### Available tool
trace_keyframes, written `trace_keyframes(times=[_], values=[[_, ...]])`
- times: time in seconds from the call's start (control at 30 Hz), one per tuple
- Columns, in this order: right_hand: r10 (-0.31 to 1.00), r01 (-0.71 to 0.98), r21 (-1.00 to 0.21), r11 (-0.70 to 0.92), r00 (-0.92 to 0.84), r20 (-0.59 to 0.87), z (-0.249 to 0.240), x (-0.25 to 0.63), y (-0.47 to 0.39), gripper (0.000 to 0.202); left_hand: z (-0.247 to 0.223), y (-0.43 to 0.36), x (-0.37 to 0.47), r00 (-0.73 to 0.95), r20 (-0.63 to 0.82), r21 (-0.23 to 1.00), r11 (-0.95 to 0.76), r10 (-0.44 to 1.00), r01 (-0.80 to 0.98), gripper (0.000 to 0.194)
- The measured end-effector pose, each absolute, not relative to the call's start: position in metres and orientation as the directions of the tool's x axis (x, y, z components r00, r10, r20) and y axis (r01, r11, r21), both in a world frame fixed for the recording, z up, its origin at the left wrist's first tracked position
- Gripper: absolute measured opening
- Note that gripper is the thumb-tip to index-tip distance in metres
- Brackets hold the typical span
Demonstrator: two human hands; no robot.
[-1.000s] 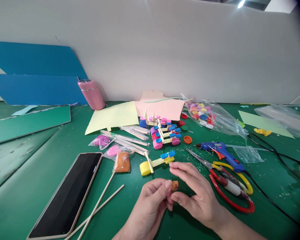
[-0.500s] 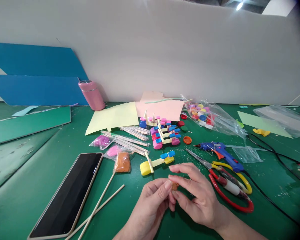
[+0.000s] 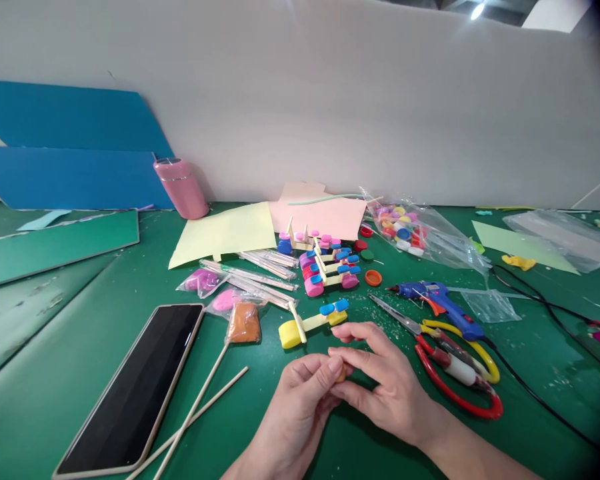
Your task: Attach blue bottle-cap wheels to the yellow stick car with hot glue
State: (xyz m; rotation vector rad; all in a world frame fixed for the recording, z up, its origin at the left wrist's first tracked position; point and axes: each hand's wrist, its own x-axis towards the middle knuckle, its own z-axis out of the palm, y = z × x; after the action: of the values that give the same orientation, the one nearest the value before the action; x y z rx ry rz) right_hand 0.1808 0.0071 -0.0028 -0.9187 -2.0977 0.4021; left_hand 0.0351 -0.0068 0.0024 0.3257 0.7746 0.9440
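Between the fingertips of both hands is a small piece of orange-brown modelling clay [image 3: 341, 373], mostly hidden. My left hand [image 3: 303, 400] pinches it with thumb and fingers, while my right hand [image 3: 380, 383] presses on it from the other side. Just beyond them stands a small model [image 3: 293, 334] with yellow clay wheels, a pale stick frame and two blue clay pieces on top. A packet of the same orange-brown clay [image 3: 245, 323] lies to the left, resting by a thin wooden stick [image 3: 195, 403].
Several similar models [image 3: 333, 270] stand behind. To the right lie scissors [image 3: 460, 367] with red and yellow handles and a blue glue gun [image 3: 437, 303] with its cable. A phone [image 3: 130, 387] lies left; a bag of bottle caps [image 3: 410, 227] and a pink tumbler [image 3: 183, 190] sit farther back.
My right hand's fingers have moved slightly left and closed in on the clay, so less of it shows. The view has shifted a little.
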Motion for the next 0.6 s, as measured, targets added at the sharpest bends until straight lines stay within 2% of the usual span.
trace_keyframes(times=[0.23,0.47,0.53,0.6], values=[[0.727,0.447,-0.574,0.686,-0.393,0.563,-0.0019,0.1831,0.0075,0.025,0.0021,-0.0072,0.0353,0.418,-0.373,0.544,0.560,0.828,-0.625,0.026],[0.706,0.433,-0.558,0.708,-0.434,0.559,0.0017,0.1835,0.0071,0.017,-0.0014,-0.0085,0.0317,0.438,-0.346,0.679,0.543,0.830,-0.494,0.022],[0.718,0.430,-0.575,0.696,-0.437,0.542,0.0000,0.1836,0.0081,0.022,-0.0016,-0.0077,0.0313,0.419,-0.366,0.677,0.546,0.831,-0.493,0.022],[0.735,0.429,-0.599,0.676,-0.442,0.514,-0.0020,0.1841,0.0087,0.036,-0.0010,-0.0064,0.0312,0.378,-0.413,0.661,0.558,0.828,-0.502,0.018]])
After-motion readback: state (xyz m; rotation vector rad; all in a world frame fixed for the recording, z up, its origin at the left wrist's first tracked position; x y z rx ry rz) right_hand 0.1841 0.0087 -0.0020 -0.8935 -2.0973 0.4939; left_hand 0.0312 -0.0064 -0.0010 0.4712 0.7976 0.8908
